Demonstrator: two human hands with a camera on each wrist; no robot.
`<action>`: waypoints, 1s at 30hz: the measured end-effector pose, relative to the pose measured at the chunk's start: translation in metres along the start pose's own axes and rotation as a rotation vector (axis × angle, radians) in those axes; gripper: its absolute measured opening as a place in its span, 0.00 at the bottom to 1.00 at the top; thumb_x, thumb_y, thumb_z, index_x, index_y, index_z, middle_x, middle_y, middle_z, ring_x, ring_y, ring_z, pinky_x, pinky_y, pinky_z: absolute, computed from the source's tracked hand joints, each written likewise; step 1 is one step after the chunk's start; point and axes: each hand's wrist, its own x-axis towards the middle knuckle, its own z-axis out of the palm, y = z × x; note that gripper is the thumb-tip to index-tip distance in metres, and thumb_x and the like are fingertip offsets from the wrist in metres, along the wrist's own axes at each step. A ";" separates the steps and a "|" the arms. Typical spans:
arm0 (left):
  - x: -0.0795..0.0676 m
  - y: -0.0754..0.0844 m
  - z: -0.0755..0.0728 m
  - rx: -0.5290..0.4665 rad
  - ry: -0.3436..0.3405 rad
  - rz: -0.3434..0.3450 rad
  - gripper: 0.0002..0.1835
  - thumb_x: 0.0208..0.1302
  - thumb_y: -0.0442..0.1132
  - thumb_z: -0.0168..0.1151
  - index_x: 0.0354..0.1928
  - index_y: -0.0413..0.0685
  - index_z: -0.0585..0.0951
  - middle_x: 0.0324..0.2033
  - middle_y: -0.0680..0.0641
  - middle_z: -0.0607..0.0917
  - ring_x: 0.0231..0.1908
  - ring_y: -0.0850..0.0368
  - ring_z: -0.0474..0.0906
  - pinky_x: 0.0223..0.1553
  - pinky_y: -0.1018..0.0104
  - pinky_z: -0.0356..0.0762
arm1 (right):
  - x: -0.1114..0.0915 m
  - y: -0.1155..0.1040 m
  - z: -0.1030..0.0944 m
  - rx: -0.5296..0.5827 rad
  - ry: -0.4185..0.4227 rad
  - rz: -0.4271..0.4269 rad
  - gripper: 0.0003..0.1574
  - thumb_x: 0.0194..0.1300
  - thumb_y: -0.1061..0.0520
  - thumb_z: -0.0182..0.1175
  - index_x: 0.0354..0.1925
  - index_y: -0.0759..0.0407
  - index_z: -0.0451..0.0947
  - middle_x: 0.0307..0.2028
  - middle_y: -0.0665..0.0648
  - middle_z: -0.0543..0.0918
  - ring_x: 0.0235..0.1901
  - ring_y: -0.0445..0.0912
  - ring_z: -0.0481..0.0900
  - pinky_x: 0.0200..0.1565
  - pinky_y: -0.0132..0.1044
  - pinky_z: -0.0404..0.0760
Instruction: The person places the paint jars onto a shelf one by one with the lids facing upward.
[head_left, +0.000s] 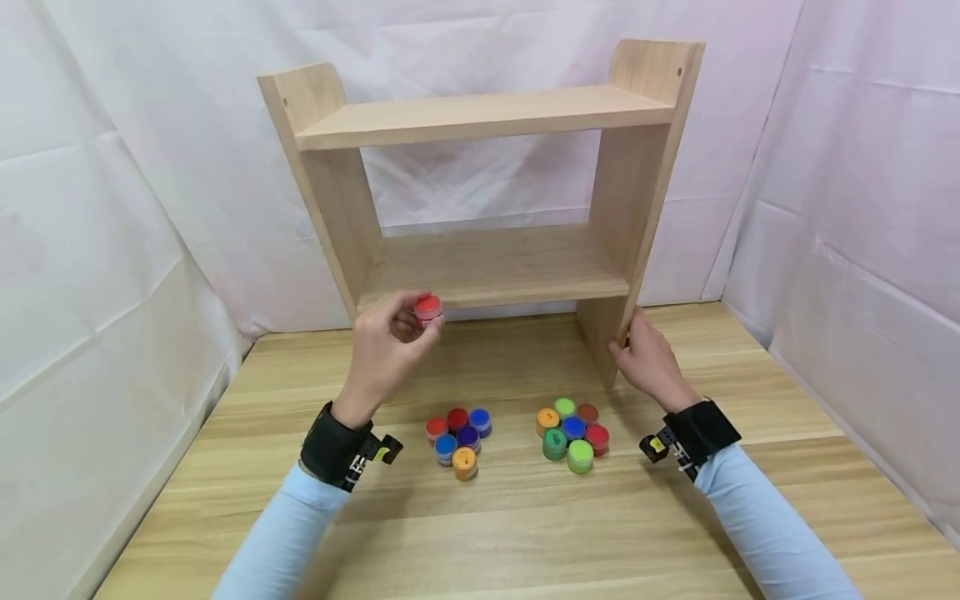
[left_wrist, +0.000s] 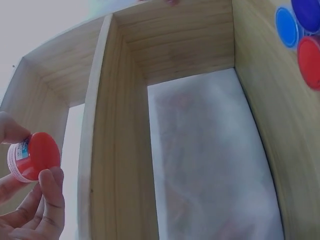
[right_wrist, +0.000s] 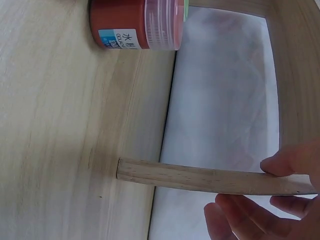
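Note:
Pinched between thumb and fingers of my left hand (head_left: 386,346) is a small red paint jar (head_left: 428,308), held in front of the lower shelf board's front edge. The left wrist view shows the jar (left_wrist: 36,156) tilted on its side, with a label on its wall. My right hand (head_left: 648,354) grips the right side panel of the wooden shelf (head_left: 465,292) near its foot. In the right wrist view, the thumb lies on one face of the panel (right_wrist: 215,180) and the fingers on the other.
Two clusters of paint jars stand on the wooden table (head_left: 480,542): a left group with an orange jar (head_left: 464,463) in front, and a right group with a light green jar (head_left: 580,456) in front. White cloth (head_left: 135,208) hangs behind and at both sides.

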 end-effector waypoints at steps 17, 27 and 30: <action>0.032 -0.003 -0.019 0.048 0.098 0.032 0.16 0.48 0.26 0.69 0.41 0.26 0.79 0.30 0.36 0.80 0.23 0.45 0.75 0.23 0.51 0.76 | 0.001 0.000 0.002 -0.001 0.002 0.019 0.44 0.65 0.62 0.54 0.72 0.67 0.44 0.60 0.74 0.66 0.52 0.64 0.72 0.36 0.52 0.79; 0.066 0.001 -0.039 0.108 0.195 0.020 0.16 0.52 0.30 0.68 0.42 0.28 0.80 0.30 0.40 0.82 0.24 0.51 0.77 0.26 0.60 0.76 | 0.000 -0.001 0.004 -0.025 0.014 0.002 0.44 0.64 0.63 0.55 0.72 0.68 0.45 0.59 0.75 0.67 0.52 0.65 0.72 0.37 0.53 0.78; 0.074 -0.003 -0.043 0.123 0.208 0.006 0.16 0.53 0.33 0.68 0.43 0.30 0.80 0.31 0.43 0.83 0.25 0.54 0.77 0.28 0.64 0.76 | -0.001 0.001 0.004 -0.036 0.023 -0.015 0.43 0.63 0.64 0.55 0.71 0.68 0.47 0.58 0.75 0.68 0.50 0.65 0.73 0.36 0.54 0.78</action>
